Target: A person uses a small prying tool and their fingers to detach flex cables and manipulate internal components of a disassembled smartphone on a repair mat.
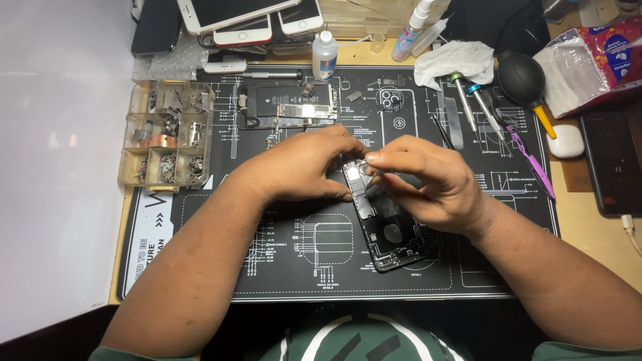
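Opened phone chassis (388,234) lies centre of black work mat (200,267), tilted toward 5 o'clock. Left hand (301,167) curled, fingers pressing its upper edge. Right hand (428,180) pinching a thin tool; can't tell which. Parts tray (167,134) at 10 o'clock, screwdrivers (475,107) at 1.

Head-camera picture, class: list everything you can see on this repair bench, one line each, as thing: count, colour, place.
opened phone: one, black, mat centre
work mat: one, black with white drawings, covers the bench
second opened phone: one, black, mat top
parts tray: one, clear, left of mat
phones: three, white, stacked top
small bottle: one, clear, top centre
screwdrivers: two, silver, mat right
air blower: one, black, right
crumpled tissue: one, white, top right
left hand: on the opened phone's top edge
right hand: pinching over the opened phone
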